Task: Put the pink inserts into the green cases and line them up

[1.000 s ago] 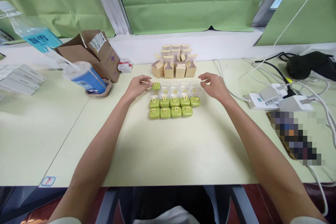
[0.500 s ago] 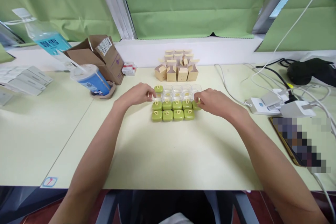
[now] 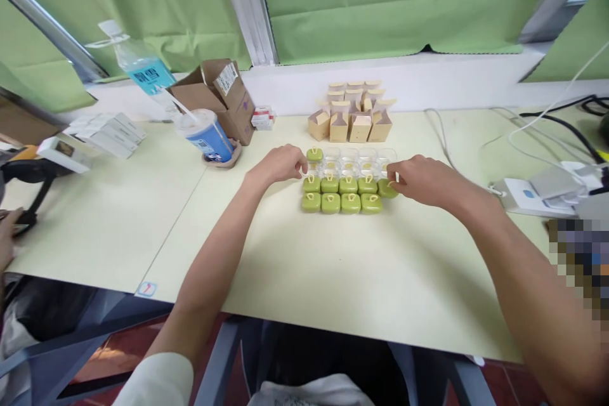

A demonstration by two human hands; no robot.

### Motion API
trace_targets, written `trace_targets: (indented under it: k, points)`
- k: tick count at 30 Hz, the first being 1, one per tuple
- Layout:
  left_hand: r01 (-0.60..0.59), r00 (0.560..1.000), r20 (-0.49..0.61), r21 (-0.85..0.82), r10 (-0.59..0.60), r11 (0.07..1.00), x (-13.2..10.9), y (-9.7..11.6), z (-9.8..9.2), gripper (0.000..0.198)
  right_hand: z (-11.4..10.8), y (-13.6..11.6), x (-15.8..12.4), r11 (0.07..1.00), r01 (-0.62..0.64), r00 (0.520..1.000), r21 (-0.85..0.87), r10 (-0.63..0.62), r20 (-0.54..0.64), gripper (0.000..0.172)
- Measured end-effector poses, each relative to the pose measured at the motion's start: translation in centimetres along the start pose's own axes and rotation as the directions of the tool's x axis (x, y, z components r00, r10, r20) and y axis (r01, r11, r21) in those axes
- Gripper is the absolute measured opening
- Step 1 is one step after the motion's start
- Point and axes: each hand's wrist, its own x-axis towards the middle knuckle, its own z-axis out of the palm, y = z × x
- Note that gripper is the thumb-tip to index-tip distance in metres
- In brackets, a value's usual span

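Observation:
Rows of small clear plastic boxes [image 3: 349, 166] stand on the table in front of me. The two nearer rows carry green lids [image 3: 348, 184] with pale yellow loops on top. One more green lid [image 3: 314, 154] sits at the far left corner. My right hand [image 3: 419, 179] pinches the green lid [image 3: 387, 188] at the right end of the second row from me, its fingertips partly covering it. At the left end of the clear boxes, my left hand [image 3: 285, 163] has curled fingers against the edge; whatever lies between its fingertips is hidden.
Open cardboard boxes [image 3: 352, 124] stand behind the rows. To the left are a blue cup [image 3: 209, 138], a bottle [image 3: 145, 73], a brown carton [image 3: 233, 101] and white boxes [image 3: 109, 133]. A power strip [image 3: 528, 198] with cables lies right. Another person's hand [image 3: 7, 235] shows far left.
My view has turned left, so the table things appear further right. Another person's hand has come into view on the left. Both my hands stay at the same ends of the rows.

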Motion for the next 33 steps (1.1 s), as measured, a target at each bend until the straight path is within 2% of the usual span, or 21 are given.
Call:
trace_targets:
  k: [4, 8, 11, 14, 16, 18, 20, 22, 24, 26, 29, 33]
  points:
    - [0.008, 1.000, -0.019, -0.061, -0.009, 0.998, -0.1, -0.7, -0.2, 0.012, -0.9, 1.0, -0.3, 0.998, 0.039, 0.999, 0.056, -0.039, 0.003, 0.018]
    - [0.067, 0.997, -0.033, -0.089, -0.071, 0.994, -0.1, -2.3, -0.4, 0.018, -2.1, 2.4, -1.1, 0.988, 0.087, 0.996, 0.124, -0.084, -0.033, 0.024]
    - [0.063, 0.997, -0.027, -0.076, -0.065, 0.995, -0.2, -2.8, -0.5, 0.025, -3.4, 3.3, -1.7, 0.980, 0.107, 0.992, 0.169, -0.095, -0.082, 0.017]
    - [0.120, 0.991, 0.056, -0.037, -0.118, 0.992, -0.3, -2.3, -0.6, 0.026, -4.5, 3.9, -2.2, 0.953, 0.102, 0.988, 0.285, -0.064, -0.141, 0.011]
    - [0.177, 0.982, 0.079, -0.038, -0.174, 0.983, -0.4, -2.0, -0.9, 0.028, -4.8, 4.1, -2.4, 0.859, 0.101, 0.989, 0.501, -0.032, -0.144, 0.008]
    - [0.176, 0.984, 0.008, -0.072, -0.176, 0.982, -0.7, -1.7, -1.5, 0.032, -4.9, 4.1, -2.3, 0.642, 0.108, 0.987, 0.759, 0.019, -0.157, 0.011]
    - [0.103, 0.982, -0.147, -0.123, -0.120, 0.987, -1.3, -1.2, -2.6, 0.030, -4.7, 3.9, -2.1, 0.388, 0.146, 0.976, 0.910, 0.094, -0.197, 0.021]
    - [-0.004, 0.954, -0.294, -0.216, -0.061, 0.976, -2.3, 0.0, -3.7, 0.027, -4.7, 3.3, -2.0, 0.238, 0.214, 0.958, 0.947, 0.138, -0.251, 0.027]
    - [-0.101, 0.944, -0.329, -0.390, -0.035, 0.915, -3.3, 2.1, -4.6, 0.035, -4.7, 2.4, -2.0, 0.191, 0.278, 0.938, 0.941, 0.155, -0.309, 0.032]
    - [-0.174, 0.958, -0.286, -0.541, 0.014, 0.823, -4.2, 4.8, -4.8, 0.047, -4.7, 1.1, -2.2, 0.189, 0.330, 0.919, 0.925, 0.158, -0.360, 0.038]
    - [-0.249, 0.963, -0.245, -0.639, 0.115, 0.728, -4.6, 8.5, -4.1, 0.063, -4.5, -1.1, -3.0, 0.210, 0.409, 0.893, 0.888, 0.106, -0.437, 0.045]
    - [-0.344, 0.936, -0.292, -0.649, 0.195, 0.679, -4.5, 10.8, -2.9, 0.075, -3.9, -3.4, -3.9, 0.274, 0.514, 0.841, 0.813, 0.023, -0.540, 0.043]
